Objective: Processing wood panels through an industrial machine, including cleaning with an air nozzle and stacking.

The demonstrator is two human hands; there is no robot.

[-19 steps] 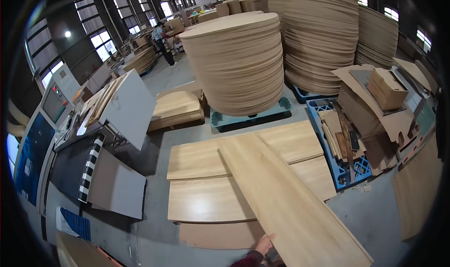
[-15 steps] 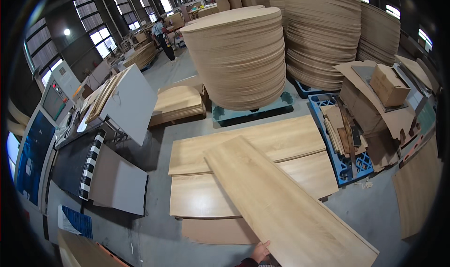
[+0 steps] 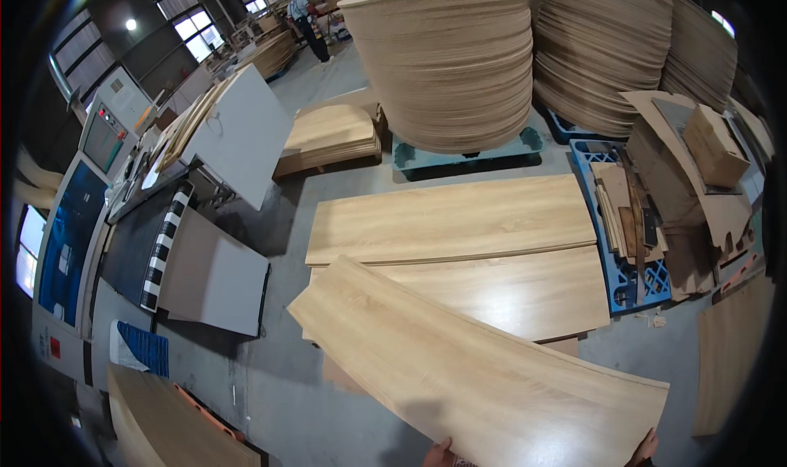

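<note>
A long light wood-grain board (image 3: 484, 360) slants across the front, its far left end over the stacked boards behind. My left hand (image 3: 438, 452) grips its near long edge, fingers closed round it. At the right end, my right hand (image 3: 646, 447) holds the corner, partly cut off by the lower rim. Beyond lie two side-by-side stacks of similar boards: a far stack (image 3: 451, 221) and a nearer stack (image 3: 533, 291), the latter partly covered by the held board. A brown sheet (image 3: 344, 375) shows beneath.
Tall stacks of curved panels (image 3: 451, 65) stand on a teal pallet (image 3: 467, 162). At right, a blue pallet (image 3: 607, 262) bears wood offcuts beside cardboard (image 3: 672, 196). A machine with a black conveyor (image 3: 135, 262) is at left. Another person (image 3: 307, 24) stands far back.
The board has swung round to lie more crosswise, its far end moving left and nearer. My right hand has come into view at its right end. The view has shifted slightly.
</note>
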